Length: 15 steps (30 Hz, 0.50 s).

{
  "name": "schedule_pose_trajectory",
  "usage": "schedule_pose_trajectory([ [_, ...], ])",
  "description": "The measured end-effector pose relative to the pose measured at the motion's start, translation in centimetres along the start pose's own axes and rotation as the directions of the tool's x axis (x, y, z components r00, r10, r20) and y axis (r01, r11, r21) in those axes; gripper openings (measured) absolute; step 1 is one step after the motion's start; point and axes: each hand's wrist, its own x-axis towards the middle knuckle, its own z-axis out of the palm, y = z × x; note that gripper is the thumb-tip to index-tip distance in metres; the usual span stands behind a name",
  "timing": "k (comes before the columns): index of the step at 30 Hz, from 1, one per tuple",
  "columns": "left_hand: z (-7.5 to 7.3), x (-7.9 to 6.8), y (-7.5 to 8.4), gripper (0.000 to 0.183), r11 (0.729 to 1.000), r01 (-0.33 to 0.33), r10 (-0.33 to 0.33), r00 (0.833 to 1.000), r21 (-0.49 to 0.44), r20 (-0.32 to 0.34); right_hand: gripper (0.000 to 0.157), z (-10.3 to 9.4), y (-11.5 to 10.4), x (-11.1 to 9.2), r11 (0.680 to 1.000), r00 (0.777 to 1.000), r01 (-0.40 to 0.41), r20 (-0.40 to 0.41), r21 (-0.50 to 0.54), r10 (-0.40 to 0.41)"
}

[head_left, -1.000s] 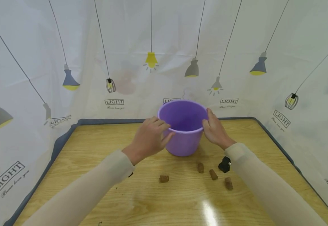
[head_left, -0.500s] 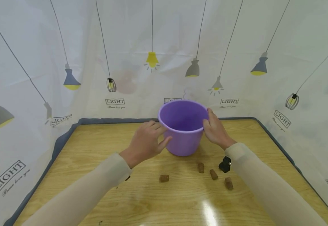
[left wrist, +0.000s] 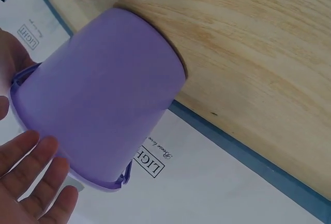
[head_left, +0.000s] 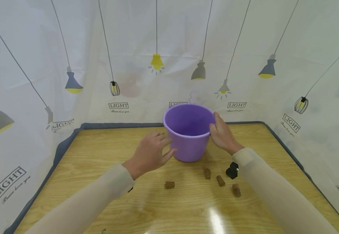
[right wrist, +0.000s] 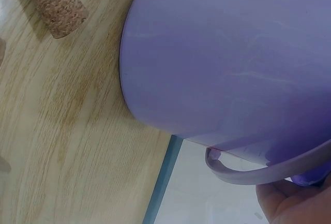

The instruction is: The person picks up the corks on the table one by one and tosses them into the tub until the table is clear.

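Note:
A purple bucket (head_left: 189,148) stands upright toward the far side of the wooden table. My right hand (head_left: 224,136) grips its rim on the right, thumb on the near side; in the right wrist view the bucket's handle (right wrist: 253,175) hangs beside that hand's fingers. Just off the bucket's left side is my left hand (head_left: 150,151), fingers spread and fairly straight, holding nothing. The left wrist view puts its fingers (left wrist: 44,182) close to the rim; whether they touch it I cannot tell. Several brown corks lie nearer me, one cork (head_left: 169,185) to the left and another cork (head_left: 236,190) to the right.
The wooden table (head_left: 99,152) has a dark blue border along its back and sides. A white sheet (head_left: 140,91) printed with lamps rises behind and at both sides. Beside my right sleeve is a small black object (head_left: 232,170).
My left hand has let go of the bucket's rim and drawn a little left and down, its fingers spreading. The right hand keeps its grip, and the bucket and corks have stayed put.

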Motion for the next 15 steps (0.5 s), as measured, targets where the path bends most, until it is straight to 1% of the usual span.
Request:
schedule_pose_trajectory([
  [5,0.4,-0.6,-0.1,0.028,1.000,-0.010,0.010,1.000,-0.010,0.010,0.067,0.0,0.0,0.0,1.000,1.000,0.003,0.001,-0.004,-0.003],
  [15,0.9,-1.4,0.0,0.026,0.999,-0.014,0.016,0.999,-0.040,0.043,0.067,-0.1,0.1,0.1,1.000,1.000,0.002,0.008,-0.008,-0.002],
])
